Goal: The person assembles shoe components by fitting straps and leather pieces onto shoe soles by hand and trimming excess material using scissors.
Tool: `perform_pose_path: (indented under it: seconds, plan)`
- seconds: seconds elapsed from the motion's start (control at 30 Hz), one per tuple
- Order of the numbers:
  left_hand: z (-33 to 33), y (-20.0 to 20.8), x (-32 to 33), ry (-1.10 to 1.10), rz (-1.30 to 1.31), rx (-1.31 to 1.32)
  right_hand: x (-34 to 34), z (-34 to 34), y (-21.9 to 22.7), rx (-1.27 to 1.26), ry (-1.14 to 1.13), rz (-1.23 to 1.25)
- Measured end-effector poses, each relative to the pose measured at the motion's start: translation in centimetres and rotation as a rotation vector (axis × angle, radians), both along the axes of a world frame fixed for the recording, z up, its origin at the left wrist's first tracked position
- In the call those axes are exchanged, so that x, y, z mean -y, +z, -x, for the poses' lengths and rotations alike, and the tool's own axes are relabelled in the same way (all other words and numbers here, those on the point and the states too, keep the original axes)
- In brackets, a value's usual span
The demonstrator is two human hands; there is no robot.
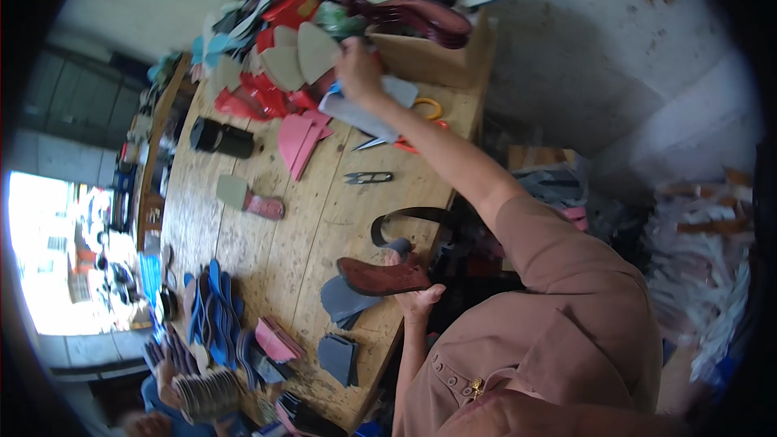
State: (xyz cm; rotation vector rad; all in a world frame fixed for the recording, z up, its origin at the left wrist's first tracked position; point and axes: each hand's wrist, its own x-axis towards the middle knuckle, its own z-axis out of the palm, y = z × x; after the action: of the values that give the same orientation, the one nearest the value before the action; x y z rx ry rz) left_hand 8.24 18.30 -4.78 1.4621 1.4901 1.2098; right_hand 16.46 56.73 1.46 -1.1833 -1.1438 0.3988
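Observation:
My left hand (417,301) holds a red-brown leather shoe piece (380,275) flat over the near edge of the wooden table (324,218). Grey cut pieces (344,299) lie just beneath it. My right arm stretches across the table, and my right hand (358,71) rests at the far pile, between tan pointed cut-outs (314,50) and a cardboard box (437,57). A grey-blue sheet (352,113) lies under its wrist. Its fingers are turned away from me, so their grip is hidden.
Orange-handled scissors (421,117), small thread snips (368,178), a black cylinder (220,137), pink pieces (298,139), a dark curved strap (405,217) and a brush-like block (251,198) lie on the table. Blue and grey insoles (212,316) are stacked at the near left. Red scraps (259,101) are heaped at the far end.

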Motion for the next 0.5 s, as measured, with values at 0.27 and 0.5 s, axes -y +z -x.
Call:
perform_pose_path:
  seconds: [0.27, 0.5]
  plan:
    - [-1.8, 0.4, -1.5, -0.016, -0.173, 0.301, -11.6, -7.8, -3.4, 0.061, 0.296, 0.347]
    - [0.4, -0.7, -0.4, 0.041, -0.24, -0.024, -21.6, -5.7, -5.5, 0.913, 0.277, 0.402]
